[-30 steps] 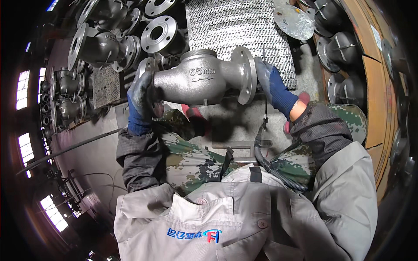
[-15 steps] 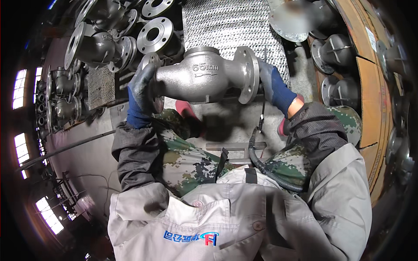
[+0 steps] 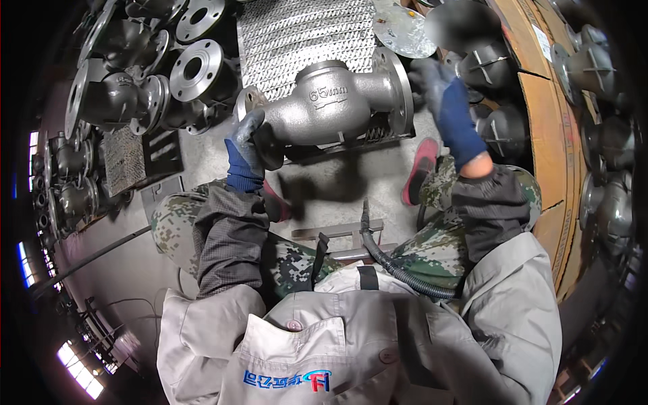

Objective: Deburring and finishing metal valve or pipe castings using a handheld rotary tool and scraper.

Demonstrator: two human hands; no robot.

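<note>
A grey cast-metal valve body [image 3: 327, 111] with a round flange at each end lies across the near edge of a ridged metal plate [image 3: 290, 40]. My left hand [image 3: 246, 145], in a grey-and-blue glove, grips its left flange, with some fingers hidden behind the rim. My right hand [image 3: 442, 94], gloved the same way, is off to the right of the other flange, apart from it. Its fingers are stretched out, somewhat blurred, and nothing shows in them.
Several flanged valve bodies [image 3: 121, 98] crowd the left. More castings [image 3: 503, 128] stand at the right beside a cardboard sheet [image 3: 536, 121]. A round metal disc [image 3: 403, 30] lies beyond the plate. A black corrugated hose [image 3: 405, 270] runs between my legs.
The valve body has gone from being held up between both hands to resting at the plate's edge. My right hand has let go of its flange; my left still holds on.
</note>
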